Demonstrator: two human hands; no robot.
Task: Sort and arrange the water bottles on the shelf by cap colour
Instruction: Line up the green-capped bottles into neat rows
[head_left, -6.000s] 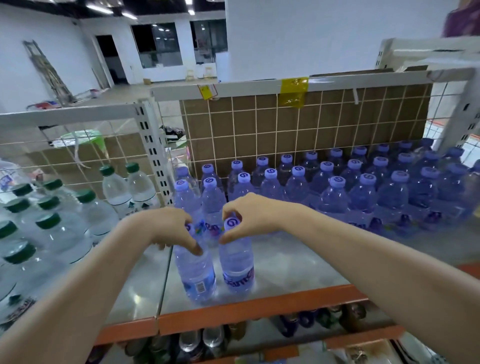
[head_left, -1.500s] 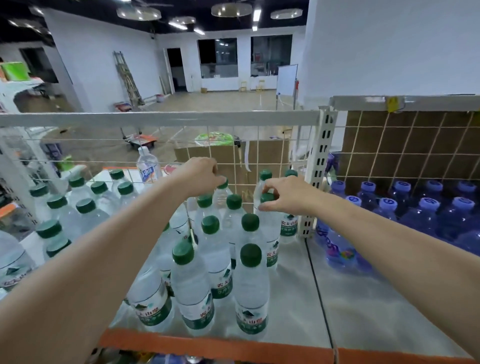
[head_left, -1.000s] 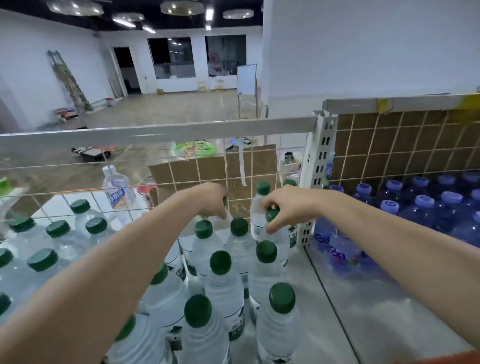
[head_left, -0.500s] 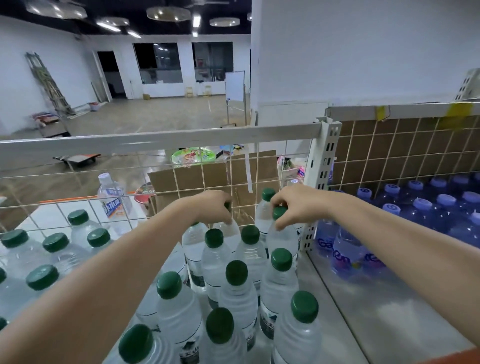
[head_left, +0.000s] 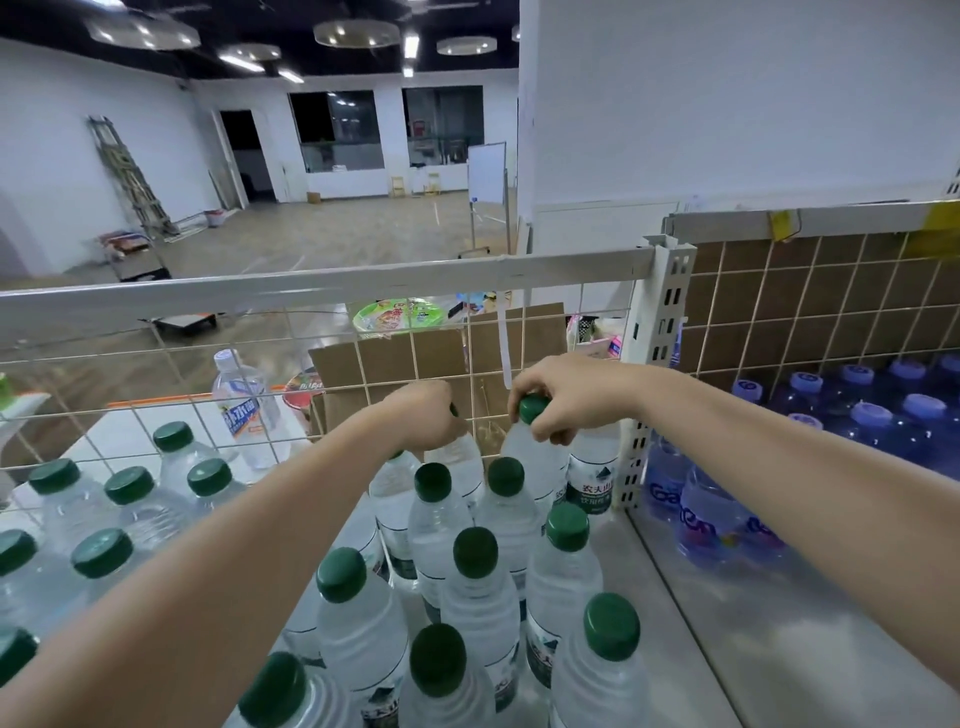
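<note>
Head view of a shelf (head_left: 696, 670) split by a white slotted post (head_left: 655, 364); both forearms reach forward to the back row of the left bay. The right hand (head_left: 571, 397) is curled over the neck of a green-capped bottle (head_left: 540, 457), fingers and thumb pinching just under the cap, which shows at the knuckles; this bottle stands at the back beside the post, touching a neighbouring labelled bottle (head_left: 592, 478). The left hand (head_left: 426, 415) is curled over the top of a second clear bottle (head_left: 460, 462) in the same row; its cap is almost wholly hidden by the fingers, only a sliver of green showing, so the grasp is at the neck. Nearer the viewer, more green-capped bottles (head_left: 475, 587) stand upright in close rows; a further group of green-capped bottles (head_left: 98, 519) stands at the left edge. The right bay holds blue-tinted bottles with pale blue caps (head_left: 872, 415), packed against a wire grid backed with brown board (head_left: 810, 306). Behind the left bay's wire grid (head_left: 171, 374) stands a single white-capped bottle (head_left: 239, 405), next to a cardboard panel (head_left: 436, 358).
</note>
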